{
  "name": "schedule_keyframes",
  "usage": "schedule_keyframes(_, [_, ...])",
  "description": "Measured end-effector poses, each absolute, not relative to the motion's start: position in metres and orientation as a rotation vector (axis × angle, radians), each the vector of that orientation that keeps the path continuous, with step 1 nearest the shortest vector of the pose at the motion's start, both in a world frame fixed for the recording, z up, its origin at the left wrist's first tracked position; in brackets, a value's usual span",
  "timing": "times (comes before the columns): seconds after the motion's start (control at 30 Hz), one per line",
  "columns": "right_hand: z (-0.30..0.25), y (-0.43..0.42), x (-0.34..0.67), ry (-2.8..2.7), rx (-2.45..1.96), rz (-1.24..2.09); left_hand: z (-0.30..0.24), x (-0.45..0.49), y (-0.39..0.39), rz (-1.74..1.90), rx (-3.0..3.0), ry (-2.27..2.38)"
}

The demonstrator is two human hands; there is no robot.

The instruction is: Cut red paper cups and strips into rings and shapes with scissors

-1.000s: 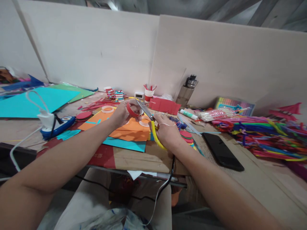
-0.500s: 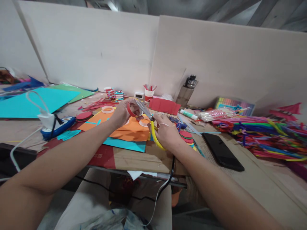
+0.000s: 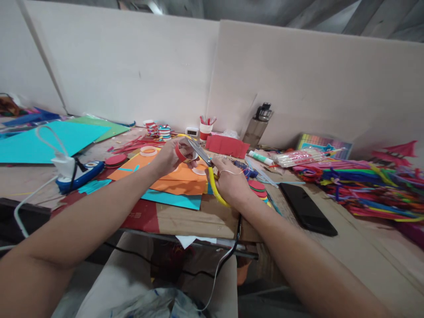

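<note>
My left hand (image 3: 168, 157) is closed on a red paper ring (image 3: 181, 153), holding it up above the orange paper sheets (image 3: 180, 181). My right hand (image 3: 232, 183) grips yellow-handled scissors (image 3: 207, 165), whose metal blades point up and left and meet the red ring. A white paper ring (image 3: 200, 170) lies on the orange sheet just under the blades. Another white ring (image 3: 148, 151) rests further left. Red and coloured paper discs (image 3: 258, 187) are stacked right of my right hand.
A black phone (image 3: 306, 208) lies at the right, beside a heap of coloured pipe cleaners (image 3: 367, 187). A blue glue gun (image 3: 77, 174) with a white plug and cable sits at the left. A bottle (image 3: 259, 124), glue stick (image 3: 261, 157) and red cup (image 3: 205, 128) stand at the back.
The scissors and red ring shifted very slightly; both hands stay in almost the same place.
</note>
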State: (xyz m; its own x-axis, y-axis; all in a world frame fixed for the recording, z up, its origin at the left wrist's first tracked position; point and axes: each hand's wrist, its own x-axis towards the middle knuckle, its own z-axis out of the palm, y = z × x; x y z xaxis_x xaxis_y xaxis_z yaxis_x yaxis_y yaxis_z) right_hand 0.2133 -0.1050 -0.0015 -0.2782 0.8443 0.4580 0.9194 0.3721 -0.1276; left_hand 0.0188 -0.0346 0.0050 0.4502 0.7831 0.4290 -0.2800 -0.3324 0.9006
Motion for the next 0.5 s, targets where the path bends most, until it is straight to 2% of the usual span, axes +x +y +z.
schedule_keyframes(0.17, [-0.0015, -0.1043, 0.2133, -2.183, -1.577, -0.204, 0.0082, 0.0202, -0.0362, 1.158, 1.532, 0.497])
schedule_keyframes(0.37, [-0.0020, -0.1034, 0.2136, -2.172, -1.571, -0.185, 0.0108, 0.0209, -0.0360, 1.358, 1.441, 0.517])
schedule_keyframes(0.5, [-0.0031, -0.1037, 0.2133, -2.164, -1.502, -0.149, 0.0077, 0.0197, -0.0356, 1.315, 1.496, 0.503])
